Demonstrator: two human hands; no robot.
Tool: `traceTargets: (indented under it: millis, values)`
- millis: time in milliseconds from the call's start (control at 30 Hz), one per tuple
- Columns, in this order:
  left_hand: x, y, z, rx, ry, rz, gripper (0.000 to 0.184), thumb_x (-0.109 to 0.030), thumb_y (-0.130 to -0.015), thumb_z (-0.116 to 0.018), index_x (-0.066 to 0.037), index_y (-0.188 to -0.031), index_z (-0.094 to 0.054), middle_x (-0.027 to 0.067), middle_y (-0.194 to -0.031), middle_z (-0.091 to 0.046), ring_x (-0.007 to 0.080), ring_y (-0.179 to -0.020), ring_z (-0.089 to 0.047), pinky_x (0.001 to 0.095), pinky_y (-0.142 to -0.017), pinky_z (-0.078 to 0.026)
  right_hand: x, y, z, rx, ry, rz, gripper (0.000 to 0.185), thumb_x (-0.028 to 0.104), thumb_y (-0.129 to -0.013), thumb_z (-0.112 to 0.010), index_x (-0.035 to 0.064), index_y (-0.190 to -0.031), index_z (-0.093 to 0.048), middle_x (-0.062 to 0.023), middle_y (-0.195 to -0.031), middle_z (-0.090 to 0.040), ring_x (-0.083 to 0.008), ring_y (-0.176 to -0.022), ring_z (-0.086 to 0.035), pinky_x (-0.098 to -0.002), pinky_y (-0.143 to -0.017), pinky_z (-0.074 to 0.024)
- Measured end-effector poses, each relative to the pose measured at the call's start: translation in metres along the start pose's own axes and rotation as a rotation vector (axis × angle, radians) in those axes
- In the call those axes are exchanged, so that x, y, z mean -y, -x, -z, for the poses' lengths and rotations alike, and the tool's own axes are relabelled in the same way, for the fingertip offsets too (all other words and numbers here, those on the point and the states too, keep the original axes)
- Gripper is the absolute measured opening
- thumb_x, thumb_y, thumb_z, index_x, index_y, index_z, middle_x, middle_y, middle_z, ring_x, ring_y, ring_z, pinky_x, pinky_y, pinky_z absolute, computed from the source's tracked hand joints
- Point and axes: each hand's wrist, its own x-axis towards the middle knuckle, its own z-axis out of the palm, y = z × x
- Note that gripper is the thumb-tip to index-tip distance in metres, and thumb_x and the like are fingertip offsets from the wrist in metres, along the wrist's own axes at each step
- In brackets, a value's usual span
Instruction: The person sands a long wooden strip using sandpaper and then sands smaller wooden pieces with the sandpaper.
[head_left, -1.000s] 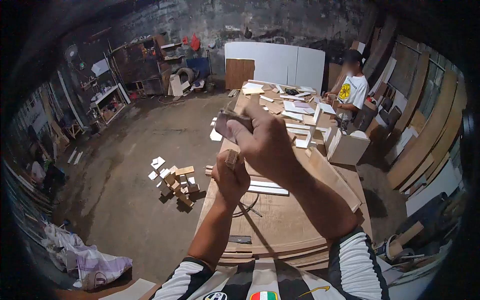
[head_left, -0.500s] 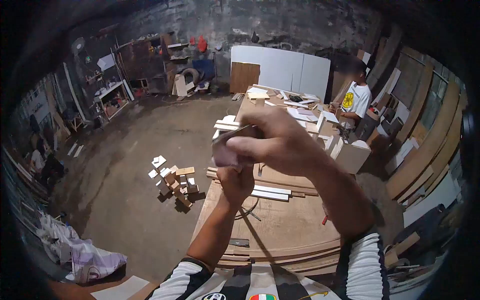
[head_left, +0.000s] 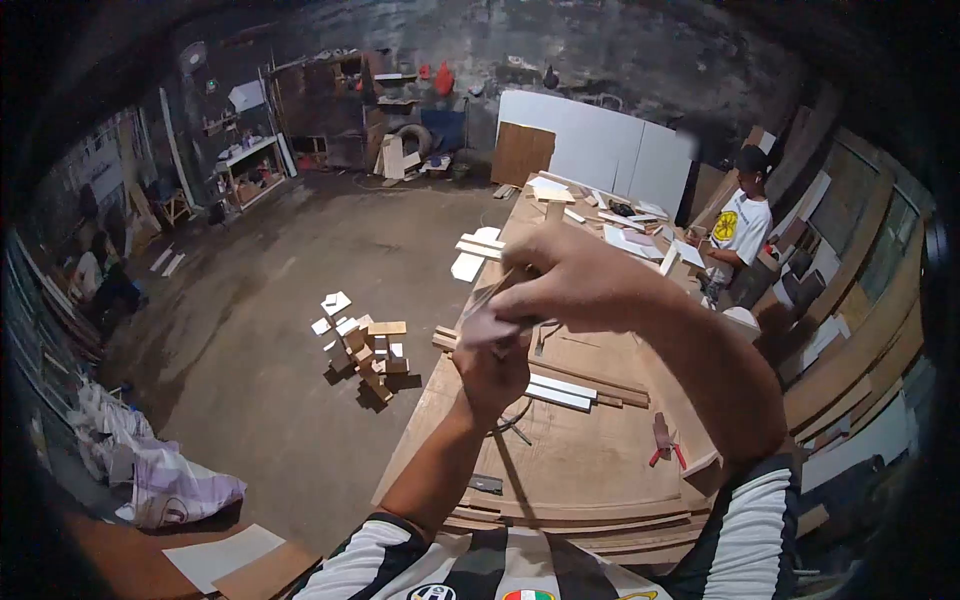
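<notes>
My right hand (head_left: 580,285) is raised over the workbench, its thumb and fingers pinching a pinkish-grey sheet (head_left: 488,328) that looks like sandpaper. Just below, my left hand (head_left: 490,380) is closed, its fingers wrapped up against the sheet's underside. What it grips is mostly hidden by the sheet and the right hand. A thin dark strip (head_left: 513,475) runs from below the left hand toward my shirt; I cannot tell whether it is held or is a shadow. White and brown wooden strips (head_left: 560,392) lie on the bench beneath the hands.
Red-handled pliers (head_left: 665,442) lie at the right of the workbench (head_left: 590,460). Long wooden strips (head_left: 590,515) line its near edge. Wooden block pieces (head_left: 362,345) stand on the floor to the left. A person (head_left: 740,225) in a white shirt is at the bench's far right.
The view has turned slightly left, so the scene sits further right. Both hands stay together at the sheet, with slight movement. The pliers on the bench now show more fully.
</notes>
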Motion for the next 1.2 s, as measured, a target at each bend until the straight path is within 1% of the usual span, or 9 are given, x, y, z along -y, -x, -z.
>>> traceTargets:
  millis: [200, 333, 400, 467, 533, 767, 867, 1033, 1200]
  values:
    - [-0.006, 0.007, 0.011, 0.113, -0.016, 0.184, 0.017, -0.013, -0.088, -0.067, -0.002, -0.097, -0.058, 0.0159, -0.08, -0.063, 0.0315, -0.064, -0.064, 0.0352, -0.054, -0.049, -0.006, 0.0, -0.005, -0.079, -0.396, -0.039, 0.026, 0.02, -0.082, -0.072, -0.0044, -0.08, -0.063, -0.0065, -0.07, -0.063, -0.0087, -0.066, -0.059, -0.0255, -0.058, -0.0462]
    - [0.0, 0.003, 0.008, 0.031, 0.239, 0.138, 0.012, -0.012, -0.088, -0.065, -0.002, -0.09, -0.058, 0.0123, -0.071, -0.061, 0.0283, -0.057, -0.063, 0.0344, -0.049, -0.047, 0.005, -0.001, -0.012, -0.027, -0.007, -0.007, 0.029, 0.022, -0.08, -0.071, -0.0035, -0.076, -0.059, -0.0044, -0.064, -0.055, -0.0085, -0.063, -0.052, -0.0286, -0.056, -0.043]
    - [-0.008, 0.007, 0.021, 0.097, -0.05, 0.15, 0.012, -0.012, -0.088, -0.065, -0.002, -0.089, -0.058, 0.0119, -0.07, -0.061, 0.0277, -0.057, -0.062, 0.0345, -0.049, -0.047, -0.007, 0.002, -0.005, -0.134, -0.04, -0.136, 0.024, 0.018, -0.076, -0.066, -0.0057, -0.076, -0.061, -0.0139, -0.073, -0.065, -0.019, -0.063, -0.061, -0.0342, -0.06, -0.0481]
    - [-0.002, 0.004, 0.026, 0.043, -0.07, 0.089, 0.013, -0.012, -0.089, -0.065, -0.002, -0.09, -0.057, 0.012, -0.07, -0.06, 0.0258, -0.055, -0.061, 0.0336, -0.048, -0.046, -0.022, 0.001, -0.007, -0.143, 0.035, -0.125, 0.02, 0.015, -0.082, -0.066, -0.0043, -0.08, -0.061, -0.01, -0.075, -0.066, -0.0125, -0.064, -0.062, -0.0298, -0.059, -0.0486]
    - [0.004, 0.008, 0.029, 0.033, -0.075, 0.148, 0.011, -0.009, -0.09, -0.063, -0.001, -0.092, -0.056, 0.0116, -0.07, -0.06, 0.0249, -0.054, -0.06, 0.0325, -0.048, -0.046, -0.008, 0.011, -0.019, -0.314, -0.602, 0.012, 0.019, 0.014, -0.088, -0.066, -0.0037, -0.088, -0.06, -0.0079, -0.074, -0.065, -0.0081, -0.067, -0.059, -0.0269, -0.057, -0.0469]
    - [0.015, 0.015, 0.038, 0.032, 0.046, 0.357, 0.019, -0.011, -0.095, -0.055, 0.002, -0.109, -0.054, 0.0159, -0.084, -0.062, 0.0337, -0.069, -0.063, 0.0371, -0.061, -0.05, -0.002, 0.003, -0.067, -0.526, 0.206, 0.357, 0.021, 0.015, -0.088, -0.07, 0.002, -0.086, -0.054, -0.0105, -0.063, -0.057, -0.013, -0.057, -0.056, -0.0317, -0.049, -0.044]
    - [0.022, 0.017, 0.054, 0.143, -0.436, 0.308, 0.019, -0.017, -0.096, -0.056, 0.0, -0.105, -0.055, 0.0139, -0.081, -0.061, 0.0359, -0.069, -0.062, 0.0425, -0.062, -0.049, -0.021, -0.004, -0.078, -0.694, -0.046, 0.301, 0.017, 0.008, -0.089, -0.067, 0.0026, -0.086, -0.051, -0.0106, -0.068, -0.064, -0.0096, -0.062, -0.063, -0.0267, -0.049, -0.0474]
    - [0.019, 0.01, 0.055, 0.046, 0.028, 0.473, 0.011, -0.012, -0.088, -0.061, -0.005, -0.082, -0.056, 0.0117, -0.075, -0.06, 0.0301, -0.071, -0.061, 0.0373, -0.056, -0.047, 0.002, -0.027, -0.108, -0.583, 0.008, 0.675, 0.022, 0.015, -0.081, -0.075, 0.0013, -0.089, -0.059, -0.0121, -0.069, -0.061, -0.0276, -0.058, -0.064, -0.0355, -0.052, -0.0515]
    - [0.032, 0.003, 0.062, -0.086, 0.289, 0.55, 0.004, -0.008, -0.087, -0.06, -0.007, -0.089, -0.057, 0.0109, -0.075, -0.061, 0.0285, -0.07, -0.058, 0.034, -0.054, -0.047, -0.019, -0.037, -0.105, -0.572, 0.095, 0.697, 0.019, 0.014, -0.081, -0.073, 0.0015, -0.087, -0.06, -0.0125, -0.067, -0.058, -0.0301, -0.055, -0.061, -0.037, -0.049, -0.0487]
